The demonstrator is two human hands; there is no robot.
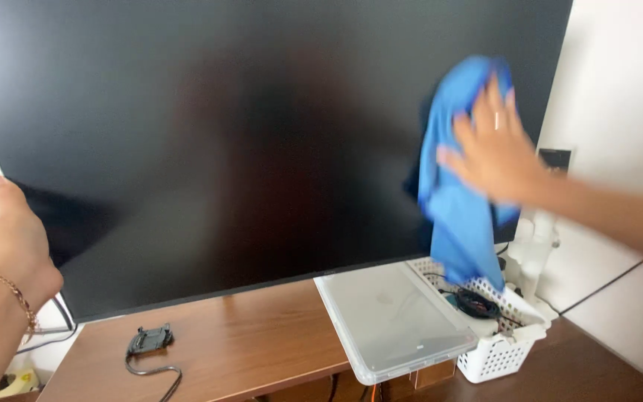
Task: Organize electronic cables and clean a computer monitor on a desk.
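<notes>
A large black monitor (225, 141) fills most of the view, its screen dark. My right hand (494, 141) presses a blue cloth (459, 201) flat against the right part of the screen; the fingers are spread and blurred. The cloth hangs down past the screen's lower edge. My left hand (13, 242), with a thin gold bracelet on the wrist, grips the monitor's left edge, thumb on the front.
A wooden desk (254, 339) lies below the monitor. On it are a shut silver laptop (392, 320), a white perforated basket (504, 346) with cables, and a small black adapter with a cord (150, 342). A white wall stands at the right.
</notes>
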